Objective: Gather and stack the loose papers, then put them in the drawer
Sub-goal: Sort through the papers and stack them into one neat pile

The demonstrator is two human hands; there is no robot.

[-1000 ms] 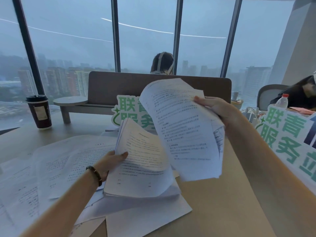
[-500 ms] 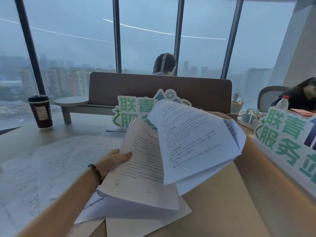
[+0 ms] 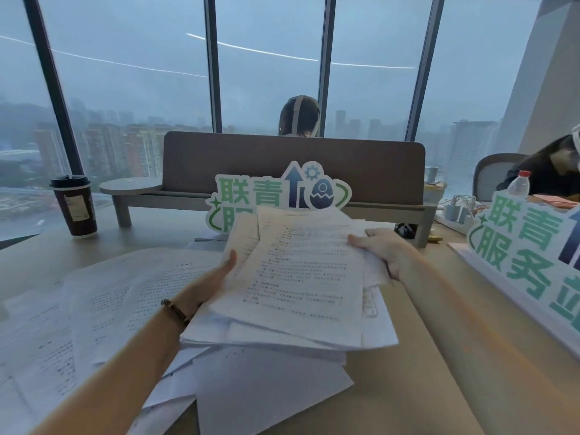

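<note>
Spanning the whole lower field, the table [image 3: 408, 387] carries everything noted below. Loose sheets [image 3: 78, 309] cover its surface from 7 to 9 o'clock, overlapping, printed side up, edges at mixed angles; more sheets [image 3: 266, 387] lie fanned at 6 o'clock under the held stack. A brown divider panel [image 3: 295, 164] stands across the far table edge at 12 o'clock.

The held stack of papers [image 3: 301, 277] sits at centre, above the table sheets. Its long axis runs from the near edge toward 12 o'clock, leaning slightly toward 1; the top of the text points away from the camera. Sheets are not squared: corners stick out at the far end and along the right side.

A green-lettered sign [image 3: 527, 246] stands at 3 o'clock; a second sign [image 3: 248, 196] of the same kind stands just behind the stack at 12 o'clock, its lower part hidden by the papers.

Left hand [image 3: 210, 284] holds the stack's left edge, thumb lying on the top sheet, fingers hidden underneath. A beaded bracelet [image 3: 175, 312] is on that wrist. Right hand [image 3: 389, 252] grips the right edge, thumb on top, fingers curled below.

A dark lidded coffee cup [image 3: 73, 208] stands upright at 10 o'clock, well apart from the papers. A plastic bottle [image 3: 519, 183] with a red cap stands at 2 o'clock.
</note>
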